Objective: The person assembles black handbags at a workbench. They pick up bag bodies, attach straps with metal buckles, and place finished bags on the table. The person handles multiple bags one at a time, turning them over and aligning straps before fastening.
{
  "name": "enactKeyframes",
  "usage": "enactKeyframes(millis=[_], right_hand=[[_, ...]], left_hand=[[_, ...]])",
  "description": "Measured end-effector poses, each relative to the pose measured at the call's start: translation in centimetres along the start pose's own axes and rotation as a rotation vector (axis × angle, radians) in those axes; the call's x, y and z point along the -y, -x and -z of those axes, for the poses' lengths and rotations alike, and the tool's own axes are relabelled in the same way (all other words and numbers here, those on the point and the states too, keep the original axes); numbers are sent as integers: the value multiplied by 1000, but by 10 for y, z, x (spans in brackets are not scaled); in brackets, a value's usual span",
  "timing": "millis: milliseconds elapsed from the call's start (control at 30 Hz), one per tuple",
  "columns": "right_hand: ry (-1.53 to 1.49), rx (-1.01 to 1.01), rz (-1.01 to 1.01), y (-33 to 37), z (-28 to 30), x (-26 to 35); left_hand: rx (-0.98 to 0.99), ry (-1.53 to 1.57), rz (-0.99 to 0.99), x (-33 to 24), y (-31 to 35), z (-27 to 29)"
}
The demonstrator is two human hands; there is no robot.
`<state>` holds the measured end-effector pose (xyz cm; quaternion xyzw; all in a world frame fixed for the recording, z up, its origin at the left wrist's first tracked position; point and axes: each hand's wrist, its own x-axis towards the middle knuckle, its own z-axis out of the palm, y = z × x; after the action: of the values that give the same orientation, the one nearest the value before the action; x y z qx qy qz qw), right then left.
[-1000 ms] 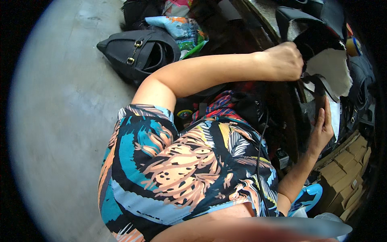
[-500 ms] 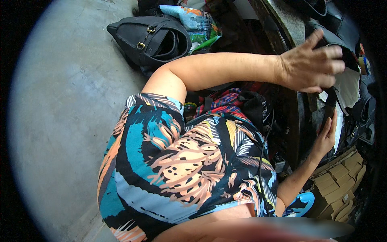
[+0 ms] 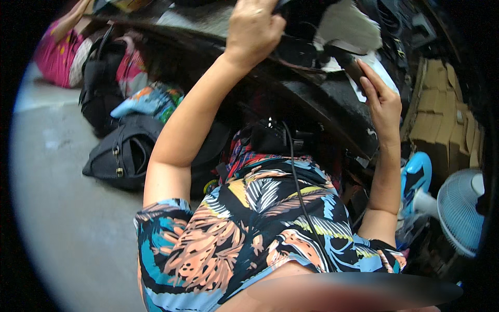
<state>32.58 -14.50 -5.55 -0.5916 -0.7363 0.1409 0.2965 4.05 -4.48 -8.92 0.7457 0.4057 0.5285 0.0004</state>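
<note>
My left hand [image 3: 254, 32] is raised over the bench at the top edge, fingers curled and partly cut off by the frame. Dark material lies beside its fingertips; what they hold, if anything, is hidden. In my right hand [image 3: 383, 101] is a dark-handled tool [image 3: 355, 72], held between thumb and extended fingers, its blackish end pointing up and left. The kind of tool does not show clearly. Just beyond that end lies an off-white sheet piece [image 3: 349, 28] with a curved edge, among black leather-like pieces. White paper [image 3: 383, 74] shows behind my right fingers.
The dark worn bench [image 3: 319, 101] runs across in front of me. Black bags [image 3: 130, 151] and a colourful plastic bag [image 3: 148, 101] sit at left. Stacked cardboard [image 3: 434, 119] and a fan [image 3: 461, 212] stand at right. Another person's pink clothing [image 3: 56, 57] shows far left.
The view has swung to the right, bringing the fan and another person into sight. My left hand has gone from spread fingers to curled ones. My right hand still holds the dark-handled tool.
</note>
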Motion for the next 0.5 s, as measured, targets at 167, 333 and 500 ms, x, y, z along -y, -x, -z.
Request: enactKeyframes(millis=[167,333,500], right_hand=[[-330,-264,228,2,28,12],[158,-167,332,-5,-29,7],[128,-118,235,-16,-17,20]], left_hand=[[5,-42,30,-14,-1,3],[19,-84,14,-13,1,4],[78,-101,33,-13,-4,4]])
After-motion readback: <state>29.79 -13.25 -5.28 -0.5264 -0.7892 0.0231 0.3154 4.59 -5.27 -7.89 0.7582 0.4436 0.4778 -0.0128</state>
